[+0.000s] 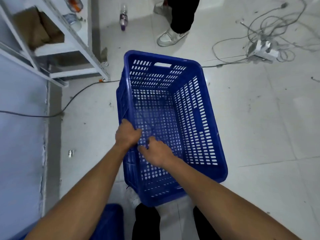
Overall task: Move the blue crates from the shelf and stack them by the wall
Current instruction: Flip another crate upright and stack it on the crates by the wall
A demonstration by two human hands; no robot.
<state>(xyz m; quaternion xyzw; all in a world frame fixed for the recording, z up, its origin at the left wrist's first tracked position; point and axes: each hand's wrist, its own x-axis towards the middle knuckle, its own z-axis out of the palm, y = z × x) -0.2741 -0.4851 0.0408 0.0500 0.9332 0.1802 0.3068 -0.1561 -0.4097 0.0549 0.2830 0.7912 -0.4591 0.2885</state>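
Observation:
A large blue slotted crate (195,104) fills the middle of the view over the tiled floor, its open top facing me. My left hand (127,134) grips its left long rim, fingers curled over the edge. Just to the right, my right hand (157,153) reaches inside the crate against the same left wall, fingers curled on the plastic there. Part of another blue crate (110,220) shows at the bottom left by the wall (20,135). The white metal shelf (57,49) stands at the upper left.
Another person's legs and white shoes (171,36) stand beyond the crate. A tangle of cables with a power strip (261,49) lies at the upper right. A cable (72,99) runs along the floor on the left. A bottle (123,18) stands near the shelf.

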